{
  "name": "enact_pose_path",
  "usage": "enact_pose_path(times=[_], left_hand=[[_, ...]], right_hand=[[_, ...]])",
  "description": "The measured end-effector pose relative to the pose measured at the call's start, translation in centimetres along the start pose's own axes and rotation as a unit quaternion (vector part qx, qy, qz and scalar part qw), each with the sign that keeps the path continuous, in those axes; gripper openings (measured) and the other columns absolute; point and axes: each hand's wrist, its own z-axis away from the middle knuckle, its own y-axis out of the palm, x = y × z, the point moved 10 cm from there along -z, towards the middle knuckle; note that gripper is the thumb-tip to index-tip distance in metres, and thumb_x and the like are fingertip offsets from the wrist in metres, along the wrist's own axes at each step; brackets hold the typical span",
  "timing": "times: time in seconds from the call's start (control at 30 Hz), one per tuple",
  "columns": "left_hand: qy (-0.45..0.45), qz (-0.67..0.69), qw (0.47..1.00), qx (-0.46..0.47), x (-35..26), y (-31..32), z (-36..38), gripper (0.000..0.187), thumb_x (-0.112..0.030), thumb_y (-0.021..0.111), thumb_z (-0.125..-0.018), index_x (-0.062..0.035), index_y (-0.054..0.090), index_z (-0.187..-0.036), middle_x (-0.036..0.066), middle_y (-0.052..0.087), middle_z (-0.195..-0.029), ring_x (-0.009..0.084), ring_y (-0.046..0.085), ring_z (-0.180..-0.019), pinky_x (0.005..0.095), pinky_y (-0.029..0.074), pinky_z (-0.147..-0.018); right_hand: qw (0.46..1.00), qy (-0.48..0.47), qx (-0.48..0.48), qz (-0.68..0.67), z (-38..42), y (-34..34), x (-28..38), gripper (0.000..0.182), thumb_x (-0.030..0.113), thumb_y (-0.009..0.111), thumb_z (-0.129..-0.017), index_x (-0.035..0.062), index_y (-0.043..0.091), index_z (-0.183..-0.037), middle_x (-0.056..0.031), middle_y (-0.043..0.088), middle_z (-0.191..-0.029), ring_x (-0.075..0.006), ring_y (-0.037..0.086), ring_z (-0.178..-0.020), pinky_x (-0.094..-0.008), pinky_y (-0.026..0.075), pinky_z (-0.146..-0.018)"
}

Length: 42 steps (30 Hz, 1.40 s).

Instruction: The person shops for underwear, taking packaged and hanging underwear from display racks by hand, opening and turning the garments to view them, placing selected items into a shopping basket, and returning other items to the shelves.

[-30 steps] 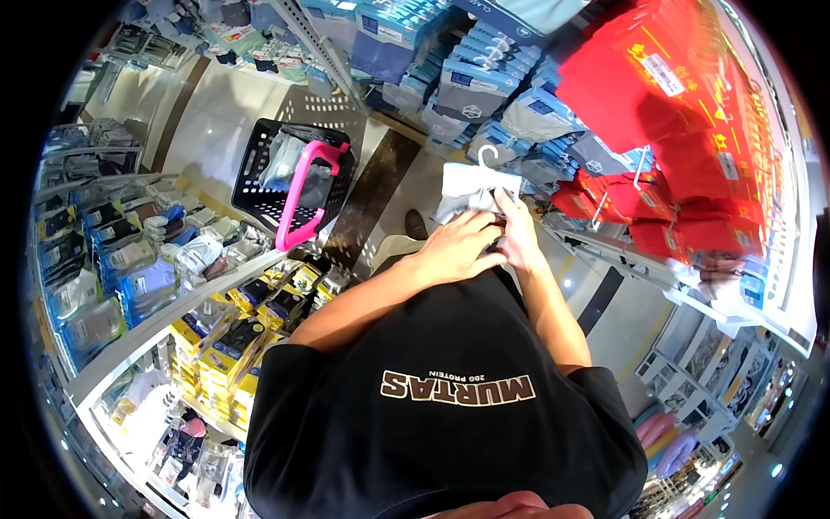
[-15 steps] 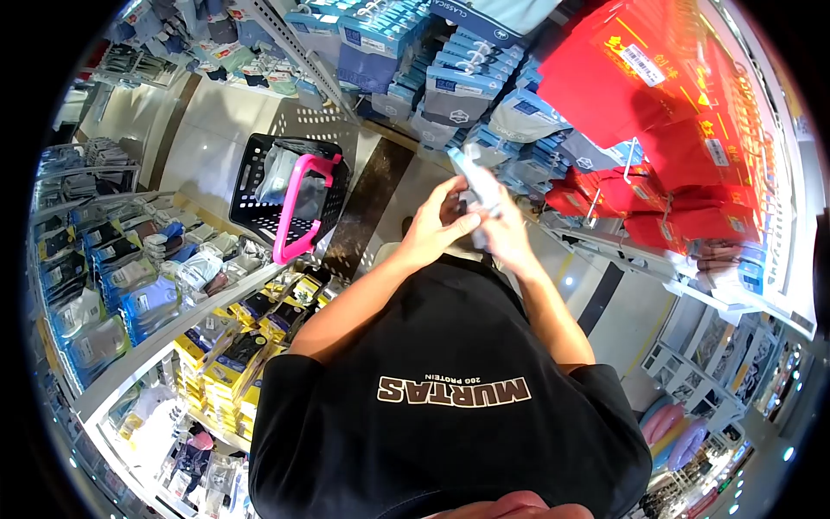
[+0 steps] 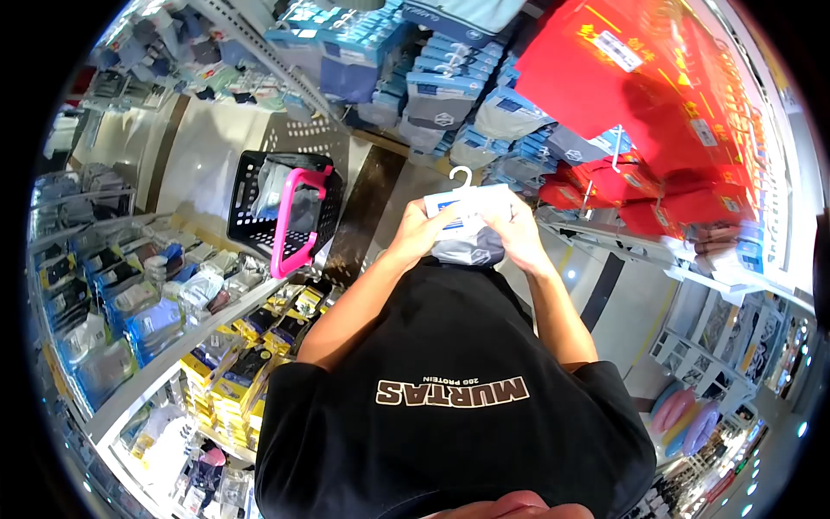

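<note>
A garment pack [image 3: 467, 249], grey below with a white card top and a white plastic hook, is held up in front of my chest. My left hand [image 3: 418, 233] grips its left side, thumb across the front. On the opposite edge, my right hand [image 3: 517, 232] has its fingers closed on the card, near the top. The hook points away from me, above both hands. What exactly the folded grey garment is cannot be made out.
A black basket [image 3: 248, 201] with a pink handle [image 3: 285, 225] stands on the floor at left, holding grey packs. Blue-carded packs [image 3: 443, 99] and red packs [image 3: 596, 78] hang ahead and right. A shelf of sock packs [image 3: 156, 303] borders my left side.
The pack has turned from edge-on and blurred to facing me, its hook now visible. My hands have spread to its two sides. The view has shifted slightly.
</note>
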Motion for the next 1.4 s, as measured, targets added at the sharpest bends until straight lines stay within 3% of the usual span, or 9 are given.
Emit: enact_pose_path(times=[0.17, 0.23, 0.4, 0.7, 0.83, 0.97, 1.03, 1.13, 1.4], left_hand=[[0.029, -0.151, 0.988, -0.014, 1.8, -1.5, -1.1, 0.029, -0.024, 0.065, -0.096, 0.0005, 0.067, -0.110, 0.005, 0.070, -0.097, 0.0092, 0.063, -0.085, 0.0251, 0.050, -0.075], [0.019, -0.140, 0.990, -0.028, 2.0, -1.6, -0.6, 0.026, -0.023, 0.064, -0.096, -0.0007, 0.067, -0.109, 0.006, 0.069, -0.097, 0.0093, 0.063, -0.084, 0.0246, 0.049, -0.073], [-0.051, -0.134, 0.990, -0.019, 4.8, -2.5, -0.7, 0.023, -0.022, 0.063, -0.097, -0.0012, 0.066, -0.106, 0.006, 0.068, -0.096, 0.0113, 0.063, -0.083, 0.0250, 0.049, -0.073], [-0.046, -0.138, 0.989, 0.032, 4.4, -0.2, -1.1, 0.024, -0.023, 0.062, -0.098, -0.0013, 0.065, -0.108, 0.007, 0.067, -0.096, 0.0123, 0.063, -0.081, 0.0251, 0.051, -0.073], [-0.053, -0.119, 0.991, 0.018, 4.8, -0.8, -0.4, 0.022, -0.022, 0.061, -0.098, -0.0021, 0.065, -0.107, 0.006, 0.067, -0.095, 0.0120, 0.063, -0.081, 0.0251, 0.051, -0.073], [-0.061, -0.092, 0.994, -0.014, 4.4, -1.6, 0.2, 0.021, -0.021, 0.061, -0.098, -0.0025, 0.065, -0.106, 0.006, 0.067, -0.095, 0.0120, 0.064, -0.080, 0.0252, 0.052, -0.072], [-0.050, -0.080, 0.995, -0.022, 4.2, -2.1, 0.1, 0.021, -0.022, 0.060, -0.099, -0.0026, 0.065, -0.106, 0.006, 0.067, -0.095, 0.0118, 0.064, -0.080, 0.0252, 0.052, -0.072], [-0.038, -0.073, 0.996, -0.029, 3.8, -2.5, 0.0, 0.021, -0.022, 0.060, -0.099, -0.0027, 0.065, -0.105, 0.006, 0.068, -0.094, 0.0117, 0.064, -0.080, 0.0252, 0.052, -0.072], [-0.055, -0.064, 0.996, -0.017, 4.8, -1.8, 0.8, 0.020, -0.023, 0.060, -0.099, -0.0045, 0.066, -0.103, 0.004, 0.068, -0.093, 0.0100, 0.063, -0.077, 0.0242, 0.048, -0.070]], right_hand=[[0.987, 0.003, -0.150, 0.051, 1.6, -7.6, -2.6, 0.027, 0.011, 0.067, -0.091, 0.0014, 0.061, -0.116, -0.0046, 0.066, -0.107, -0.0120, 0.060, -0.097, -0.0304, 0.049, -0.086], [0.946, -0.111, -0.198, -0.232, 2.4, -12.4, -3.7, 0.029, 0.006, 0.061, -0.094, 0.0052, 0.058, -0.123, -0.0045, 0.065, -0.114, -0.0148, 0.061, -0.102, -0.0323, 0.047, -0.090], [0.892, -0.167, -0.393, -0.147, 6.6, -22.4, -0.9, 0.032, 0.013, 0.066, -0.094, 0.0067, 0.059, -0.124, -0.0074, 0.066, -0.118, -0.0196, 0.061, -0.109, -0.0356, 0.045, -0.097], [0.919, -0.164, -0.335, -0.127, 2.0, -23.7, 1.2, 0.030, 0.015, 0.067, -0.094, 0.0063, 0.060, -0.122, -0.0042, 0.066, -0.117, -0.0129, 0.059, -0.108, -0.0301, 0.042, -0.096], [0.903, -0.126, -0.396, -0.111, 0.2, -24.9, -1.1, 0.038, 0.022, 0.072, -0.092, 0.0063, 0.058, -0.124, -0.0015, 0.065, -0.114, -0.0105, 0.057, -0.104, -0.0278, 0.047, -0.083], [0.870, -0.068, -0.486, 0.041, -0.4, -26.7, -8.4, 0.042, 0.035, 0.076, -0.087, 0.0056, 0.061, -0.112, 0.0007, 0.058, -0.090, -0.0074, 0.052, -0.071, -0.0255, 0.045, -0.060], [0.909, 0.108, -0.398, -0.059, -0.9, -21.7, -12.2, 0.044, 0.038, 0.076, -0.086, 0.0053, 0.060, -0.112, -0.0021, 0.062, -0.095, -0.0105, 0.057, -0.075, -0.0285, 0.050, -0.067], [0.963, 0.057, -0.262, -0.032, -3.4, -15.7, -10.0, 0.056, 0.035, 0.077, -0.086, 0.0022, 0.054, -0.126, -0.0098, 0.062, -0.117, -0.0195, 0.064, -0.093, -0.0319, 0.052, -0.082], [0.930, -0.177, -0.311, 0.088, -8.6, -13.1, 4.0, 0.071, 0.018, 0.079, -0.082, 0.0014, 0.040, -0.139, -0.0137, 0.052, -0.133, -0.0236, 0.050, -0.122, -0.0358, 0.045, -0.097]])
